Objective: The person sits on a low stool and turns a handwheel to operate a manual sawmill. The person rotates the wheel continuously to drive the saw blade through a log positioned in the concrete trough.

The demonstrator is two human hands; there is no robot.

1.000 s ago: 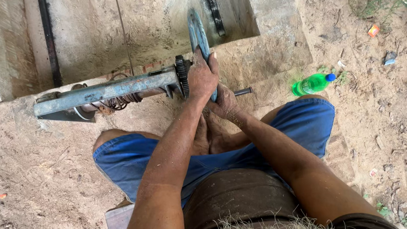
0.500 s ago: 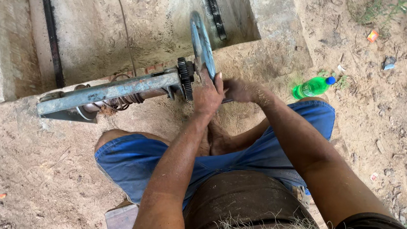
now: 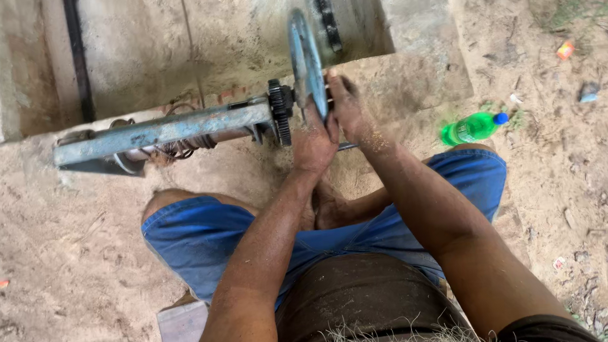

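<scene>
Both hands up on a round, blue, worn metal wheel (image 3: 306,61), standing on its edge at the lip of a grey concrete pit (image 3: 161,51). Left hand (image 3: 314,142) pressed on the near rim of the wheel, fingers (image 3: 317,115) curled around the thin edge. Right hand (image 3: 348,108) just beside it on the other face of the rim, fingers folded over the edge too, holding tight. Hands close together, almost touching.

Wheel joined to a small black toothed gear (image 3: 282,110), and that joined to a long, grey-blue metal bar (image 3: 161,132) lying flat on the sandy concrete ledge (image 3: 65,206). Coiled rusty wire (image 3: 177,147) tucked under the bar.

Looks heavy, hard and stiff; no bend in it at all. Thin rim, so likely to dig into the palms. Paint chipped and dusty, so probably rough and not slippery, though sand on the hands could make it slide a bit. Best place to hold: the outer rim, well away from the gear teeth, since those could pinch. Two hands needed, most likely.

Blue shorts (image 3: 200,239) and bare knees below the arms. Green plastic bottle with a blue cap (image 3: 472,128) lying on the sandy ground to the right, well apart from the wheel. Small orange scrap (image 3: 565,49) farther off.
</scene>
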